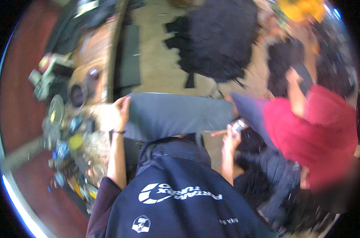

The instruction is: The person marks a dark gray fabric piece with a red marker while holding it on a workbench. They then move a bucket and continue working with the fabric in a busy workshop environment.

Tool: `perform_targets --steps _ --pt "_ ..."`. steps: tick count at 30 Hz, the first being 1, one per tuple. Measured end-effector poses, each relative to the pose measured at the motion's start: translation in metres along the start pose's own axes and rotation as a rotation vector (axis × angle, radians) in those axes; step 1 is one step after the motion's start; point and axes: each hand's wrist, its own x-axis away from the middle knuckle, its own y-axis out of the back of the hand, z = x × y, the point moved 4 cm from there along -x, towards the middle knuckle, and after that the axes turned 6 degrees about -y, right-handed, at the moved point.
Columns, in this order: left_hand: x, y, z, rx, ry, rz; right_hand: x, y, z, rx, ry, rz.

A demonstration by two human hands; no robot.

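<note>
Grey sheet [176,115] in left hand [122,111]

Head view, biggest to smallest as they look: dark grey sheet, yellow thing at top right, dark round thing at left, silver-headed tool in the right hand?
1. Dark grey sheet
2. Yellow thing, visible part
3. Dark round thing and silver-headed tool: too alike and blurred to rank.

Grey rectangular sheet [176,117] spanning centre; ragged black heap [223,39] lying at one o'clock; red-shirted person [315,127] occupying three; brown wooden tabletop [96,49] lying at ten.
</note>
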Motion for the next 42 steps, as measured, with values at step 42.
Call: perform_targets --steps 42 --pt "-0.316 0.134 0.084 -0.698 0.155 -0.121 0.130 -0.093 0.086 0.403 0.470 0.122"
